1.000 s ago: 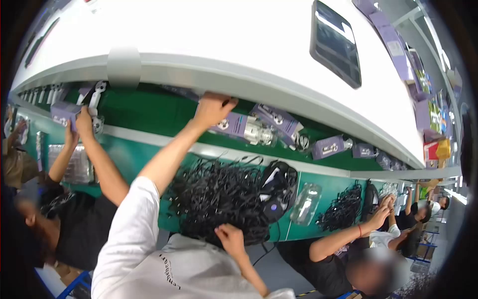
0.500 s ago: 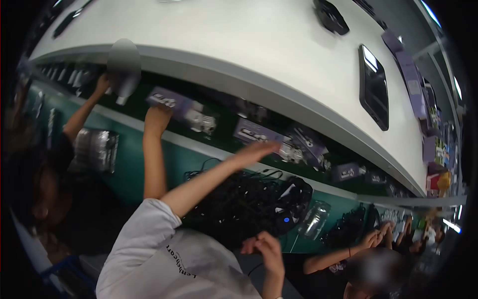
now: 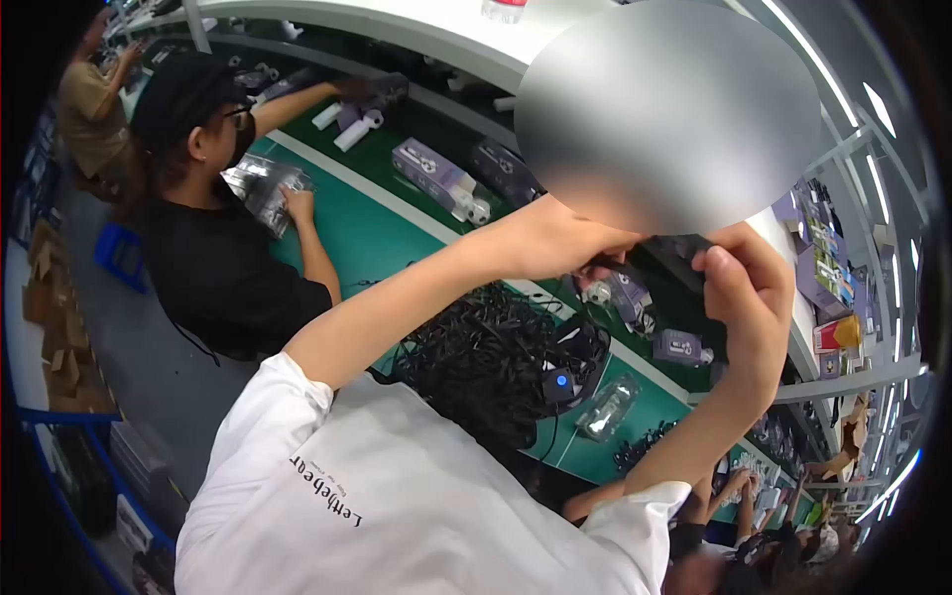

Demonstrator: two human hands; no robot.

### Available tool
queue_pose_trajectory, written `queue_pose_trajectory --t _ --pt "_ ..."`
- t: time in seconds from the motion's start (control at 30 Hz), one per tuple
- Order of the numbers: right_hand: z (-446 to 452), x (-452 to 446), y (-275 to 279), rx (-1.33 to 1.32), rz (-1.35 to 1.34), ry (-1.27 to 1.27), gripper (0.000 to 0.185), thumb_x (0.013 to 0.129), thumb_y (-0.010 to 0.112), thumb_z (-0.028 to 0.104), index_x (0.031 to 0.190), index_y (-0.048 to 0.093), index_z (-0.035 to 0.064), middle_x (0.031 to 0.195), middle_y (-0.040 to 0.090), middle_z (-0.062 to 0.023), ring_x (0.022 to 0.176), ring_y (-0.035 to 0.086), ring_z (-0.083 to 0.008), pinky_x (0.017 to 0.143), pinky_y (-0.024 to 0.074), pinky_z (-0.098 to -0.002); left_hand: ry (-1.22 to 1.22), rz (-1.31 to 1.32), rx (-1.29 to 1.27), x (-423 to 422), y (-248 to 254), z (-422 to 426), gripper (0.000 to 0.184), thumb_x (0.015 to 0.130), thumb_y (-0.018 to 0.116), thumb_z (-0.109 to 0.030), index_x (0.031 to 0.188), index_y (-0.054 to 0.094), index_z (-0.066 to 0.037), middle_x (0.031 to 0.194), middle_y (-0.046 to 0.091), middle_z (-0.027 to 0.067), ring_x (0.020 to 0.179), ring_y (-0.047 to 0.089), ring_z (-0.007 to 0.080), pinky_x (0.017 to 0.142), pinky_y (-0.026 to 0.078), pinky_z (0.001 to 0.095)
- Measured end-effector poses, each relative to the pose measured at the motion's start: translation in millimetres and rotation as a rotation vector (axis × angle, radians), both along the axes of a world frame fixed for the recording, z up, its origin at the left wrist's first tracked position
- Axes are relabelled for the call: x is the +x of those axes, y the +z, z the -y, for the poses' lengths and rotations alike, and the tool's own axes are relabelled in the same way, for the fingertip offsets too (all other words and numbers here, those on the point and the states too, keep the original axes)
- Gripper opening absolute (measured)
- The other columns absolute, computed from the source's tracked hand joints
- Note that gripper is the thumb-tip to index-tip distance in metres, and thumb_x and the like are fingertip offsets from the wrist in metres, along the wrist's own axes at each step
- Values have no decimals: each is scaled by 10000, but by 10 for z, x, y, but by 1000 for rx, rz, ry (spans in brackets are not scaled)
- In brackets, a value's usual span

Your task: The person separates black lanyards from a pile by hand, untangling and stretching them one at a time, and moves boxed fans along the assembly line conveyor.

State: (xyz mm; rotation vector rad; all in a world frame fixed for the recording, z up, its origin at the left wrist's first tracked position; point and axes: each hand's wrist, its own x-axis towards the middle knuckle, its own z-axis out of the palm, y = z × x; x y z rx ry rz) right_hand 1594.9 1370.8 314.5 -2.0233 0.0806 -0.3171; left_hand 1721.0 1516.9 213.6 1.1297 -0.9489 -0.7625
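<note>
Both my hands are raised in front of me at a dark, strap-like black piece (image 3: 679, 250), partly hidden by a grey blur. My left hand (image 3: 570, 238) has its fingers closed at one end of it. With thumb and fingers, my right hand (image 3: 749, 283) pinches the other end. Below my left forearm lies a tangled heap of black cables (image 3: 476, 342). Beside the heap is a black device (image 3: 561, 383) with a blue light. Behind my hands are a purple box (image 3: 625, 297) and another small purple box (image 3: 679, 347).
A co-worker in black (image 3: 223, 238) stands at the left, one hand on clear plastic bags (image 3: 263, 188). A purple box (image 3: 434, 171) lies on the green strip below a white shelf (image 3: 436, 30). Clear packaging (image 3: 610, 407) is at the right; more people work beyond.
My right hand has risen from low by my chest. Both hands are now together at the black piece. My view has turned, showing more of the left co-worker.
</note>
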Motion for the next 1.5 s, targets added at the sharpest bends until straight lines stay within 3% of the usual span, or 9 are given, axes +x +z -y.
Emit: queue_pose_trajectory --t 0.37,0.67,0.77,0.87,0.93,0.97,1.03,1.3,1.5 --pt "219 -206 11 -696 417 -16 138 725 555 -70 844 570 -4 712 495 -12 602 428 -51 545 330 -201 76 98 -124 -367 -783 -170 407 983 501 -261 704 633 5 557 506 -7 537 452 73 527 382 265" --pt "-326 -22 -673 359 383 -188 161 841 558 45 994 538 -1 703 525 -34 494 448 -74 483 409 -198 131 -223 1 -481 -1705 -631 365 1002 515 -223 713 480 -4 611 425 -33 581 382 66 539 333 270" --pt "-287 -45 -626 203 41 -212 161 814 589 67 952 552 -6 635 439 -3 496 446 -76 467 402 -214 195 -228 89 -419 -2013 -787 371 1001 520 -235 709 494 -6 609 433 -27 581 396 67 545 346 268" --pt "-497 151 -549 -611 -433 103 147 690 704 158 743 649 34 546 473 15 446 430 -77 454 313 -260 385 -78 166 -322 -2289 -988 364 972 541 -257 730 501 13 574 438 50 558 418 118 555 382 327" --pt "-407 308 -744 -766 -253 602 28 845 618 44 842 646 45 663 621 -83 546 561 -231 530 428 -399 412 66 282 -154 -2440 -1151 265 932 572 -220 796 586 7 609 528 139 544 495 204 579 425 339" --pt "-228 314 -1117 -1009 352 583 76 874 586 29 844 648 64 736 643 -93 554 562 -242 581 446 -414 453 90 281 -50 -2462 -1241 233 925 579 -209 832 611 2 650 564 154 573 535 226 593 441 339" --pt "-583 504 -860 -573 -351 264 186 689 722 178 664 636 14 499 500 -9 466 472 -95 468 334 -261 467 78 270 7 -2498 -1366 193 910 591 -187 904 660 -7 732 635 185 630 615 269 623 472 339" --pt "-711 641 -988 492 -33 49 281 704 743 178 618 557 -14 567 552 -60 478 490 -83 436 353 -222 462 53 348 197 -2723 -1670 167 869 613 -106 973 678 6 890 698 183 808 686 318 691 510 349" --pt "-889 701 -872 -363 -600 -13 118 755 748 69 742 676 -23 646 657 -94 546 618 -157 511 436 -249 317 -22 461 338 -2876 -1675 169 862 639 -147 925 686 2 773 662 197 699 673 316 611 481 368"
